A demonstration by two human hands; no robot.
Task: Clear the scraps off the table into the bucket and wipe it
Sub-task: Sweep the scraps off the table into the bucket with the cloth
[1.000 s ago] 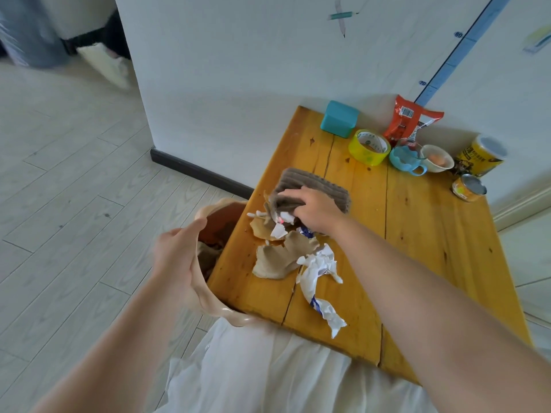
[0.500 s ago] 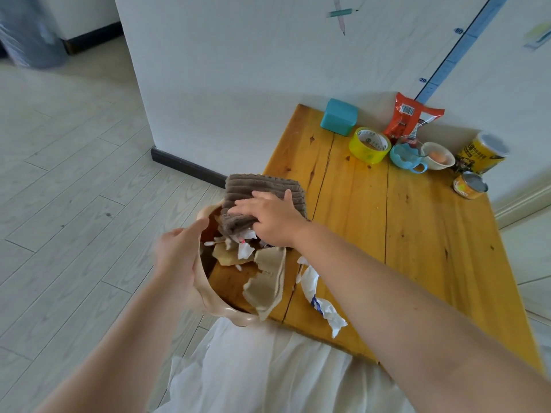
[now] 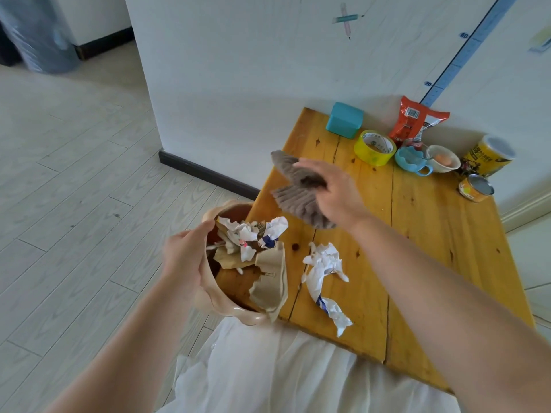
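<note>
Obs.: person stands at the near edge of the wooden table (image 3: 423, 234). Left hand (image 3: 185, 260) is clamped on the rim of the pink bucket (image 3: 220, 305), holding it against the table's left edge, mouth just below the tabletop. Right hand (image 3: 331, 192) is closed around a grey ribbed cloth (image 3: 298, 198), lifted clear of the wood above the left half of the table. A heap of scraps (image 3: 250, 239), torn white paper and brown card, sits across the left edge and the bucket mouth; whether each piece is inside or only resting on the edge cannot be told. One brown card piece (image 3: 271, 284) hangs over the bucket's near rim, partly outside it. A crumpled white paper (image 3: 323, 269) lies on the wood near the near edge, just beside the bucket but apart from it. Along the far edge by the wall: teal box (image 3: 344, 120), yellow tape roll (image 3: 375, 147), red snack bag (image 3: 414, 120), blue cup (image 3: 413, 159), small bowl (image 3: 444, 159), two cans (image 3: 486, 156) toward the far right corner. Judgement: clearing is partly done, wiping not yet begun. Risks: the overhanging card could tip outward to the floor if the bucket is shifted or tilted; a fast sweep of the white paper could overshoot the mouth or push the heap past the rim; a wide wipe could knock the cup or cans at the far edge.
</note>
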